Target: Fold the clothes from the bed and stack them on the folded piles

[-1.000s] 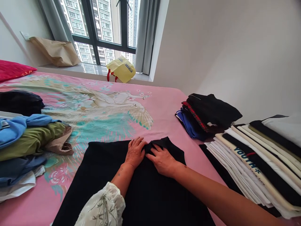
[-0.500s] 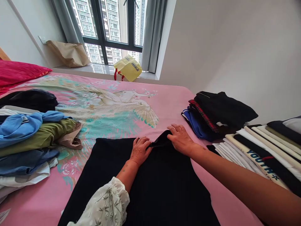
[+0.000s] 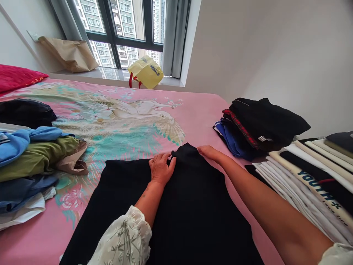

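Observation:
A black garment [image 3: 193, 213] lies spread on the bed in front of me; its exact kind does not show. My left hand [image 3: 161, 167] rests on it near the far edge, palm down, with the thumb apart from the fingers. At the raised far right corner of the cloth, my right hand [image 3: 208, 151] has hold of the edge; its fingertips are partly hidden behind the fabric. The cloth makes a small peak between the two hands.
A pink patterned bedsheet [image 3: 198, 114] covers the bed. Loosely heaped clothes [image 3: 35, 154] lie at left. Folded dark clothes [image 3: 264, 121] and a row of folded light clothes [image 3: 311, 176] are at right. A yellow bag [image 3: 147, 71] and brown paper bag [image 3: 68, 53] stand by the window.
My right hand has shifted slightly up and outward, raising the garment's far edge into a peak. My left hand has slid a little left, its thumb spreading. The view has turned slightly right.

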`<state>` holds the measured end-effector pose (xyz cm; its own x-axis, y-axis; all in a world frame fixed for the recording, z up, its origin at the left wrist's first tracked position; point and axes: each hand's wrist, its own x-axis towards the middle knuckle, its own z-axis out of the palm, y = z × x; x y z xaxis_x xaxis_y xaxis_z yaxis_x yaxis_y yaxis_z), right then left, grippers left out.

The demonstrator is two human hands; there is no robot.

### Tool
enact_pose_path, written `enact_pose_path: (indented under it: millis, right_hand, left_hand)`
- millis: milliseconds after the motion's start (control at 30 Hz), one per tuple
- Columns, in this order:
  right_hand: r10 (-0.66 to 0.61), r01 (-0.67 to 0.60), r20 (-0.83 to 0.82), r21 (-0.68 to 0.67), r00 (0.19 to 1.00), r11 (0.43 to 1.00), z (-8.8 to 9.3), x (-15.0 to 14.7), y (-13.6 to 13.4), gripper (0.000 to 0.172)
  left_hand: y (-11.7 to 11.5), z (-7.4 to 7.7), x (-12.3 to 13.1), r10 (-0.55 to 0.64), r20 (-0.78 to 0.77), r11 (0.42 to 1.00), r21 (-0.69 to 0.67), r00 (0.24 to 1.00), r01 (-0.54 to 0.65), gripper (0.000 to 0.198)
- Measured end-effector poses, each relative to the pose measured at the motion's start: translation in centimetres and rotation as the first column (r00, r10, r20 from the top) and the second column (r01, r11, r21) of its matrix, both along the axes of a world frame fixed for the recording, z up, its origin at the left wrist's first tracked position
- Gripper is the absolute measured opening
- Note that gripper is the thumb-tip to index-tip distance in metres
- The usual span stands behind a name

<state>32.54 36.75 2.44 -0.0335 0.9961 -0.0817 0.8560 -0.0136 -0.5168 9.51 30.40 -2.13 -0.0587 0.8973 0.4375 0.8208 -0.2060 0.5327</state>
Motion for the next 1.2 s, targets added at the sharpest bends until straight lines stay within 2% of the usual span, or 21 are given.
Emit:
enact_pose_path:
  millis: [100, 200, 267, 367, 467, 667, 733, 800, 867, 933, 1000, 1067, 1133, 1200]
  right_hand:
    - [0.01, -0.01, -0.007, -0.05, 1.0, 0.999, -1.1, 0.7, -0.8, 0.019]
    - [-0.072, 0.072, 0.01, 0.048, 0.997, 0.996, -2.0, 0.8, -1.6, 0.021]
    - [-0.134, 0.131, 0.024, 0.097, 0.991, 0.987, -2.4, 0.8, -1.8, 0.023]
    - [-0.165, 0.163, 0.026, 0.069, 0.986, 0.984, -2.5, 1.1, -1.3, 0.026]
    - [-0.151, 0.152, -0.007, 0.024, 0.988, 0.988, -2.3, 1.2, -0.6, 0.035]
    - [-0.212, 0.221, -0.099, 0.086, 0.972, 0.972, -2.2, 0.8, -1.7, 0.03]
    - [-0.211, 0.215, -0.126, 0.024, 0.969, 0.976, -1.8, 1.3, -2.4, 0.037]
    - [-0.17, 0.154, -0.174, -0.105, 0.97, 0.982, -1.4, 2.3, -3.2, 0.044]
    - [-0.148, 0.09, -0.238, -0.238, 0.96, 0.967, -1.1, 3.5, -4.1, 0.039]
    - [-0.192, 0.115, -0.265, -0.28, 0.945, 0.953, -1.1, 4.7, -5.0, 0.029]
    - [-0.285, 0.235, -0.243, -0.215, 0.927, 0.948, -1.5, 5.8, -5.9, 0.023]
    - [-0.362, 0.336, -0.226, -0.145, 0.904, 0.931, -1.8, 6.6, -6.7, 0.025]
    - [-0.379, 0.373, -0.203, -0.069, 0.903, 0.925, -1.9, 7.2, -7.5, 0.031]
    - [-0.342, 0.342, -0.093, -0.022, 0.935, 0.939, -1.6, 7.4, -8.4, 0.032]
  left_hand:
    - [-0.2, -0.1, 0.0, -0.019, -0.025, 1.0, 0.0, 1.0, 0.019, 0.023]
    - [-0.2, -0.4, -0.1, 0.018, -0.027, 1.0, 0.025, 0.999, -0.018, 0.026]
    - [-0.3, -0.5, -0.1, 0.029, -0.026, 0.997, 0.076, 0.999, -0.027, 0.021]
    - [-0.6, -0.5, -0.2, -0.094, -0.076, 0.987, 0.124, 0.993, 0.103, 0.013]
    - [-0.6, -0.5, -0.2, -0.172, -0.135, 0.979, 0.089, 0.976, 0.185, 0.014]
    - [-0.4, -0.7, 0.0, -0.068, -0.131, 0.996, 0.055, 0.989, 0.076, 0.013]
    - [-0.3, -0.7, 0.1, -0.036, -0.125, 0.998, 0.043, 0.991, 0.042, 0.014]
    - [-0.3, -0.7, 0.2, -0.019, -0.127, 0.999, 0.035, 0.992, 0.023, 0.014]
    - [-0.2, -0.6, 0.3, -0.008, -0.128, 0.999, 0.03, 0.992, 0.012, 0.013]
    - [-0.2, -0.5, 0.3, -0.009, -0.128, 1.0, 0.023, 0.992, 0.012, 0.013]
    - [-0.2, -0.5, 0.3, -0.015, -0.13, 1.0, 0.017, 0.991, 0.017, 0.013]
    - [-0.2, -0.4, 0.3, -0.019, -0.135, 1.0, 0.015, 0.991, 0.021, 0.014]
    - [-0.2, -0.3, 0.3, -0.017, -0.143, 1.0, 0.018, 0.99, 0.02, 0.014]
    - [-0.2, -0.3, 0.3, -0.014, -0.15, 1.0, 0.02, 0.989, 0.017, 0.015]
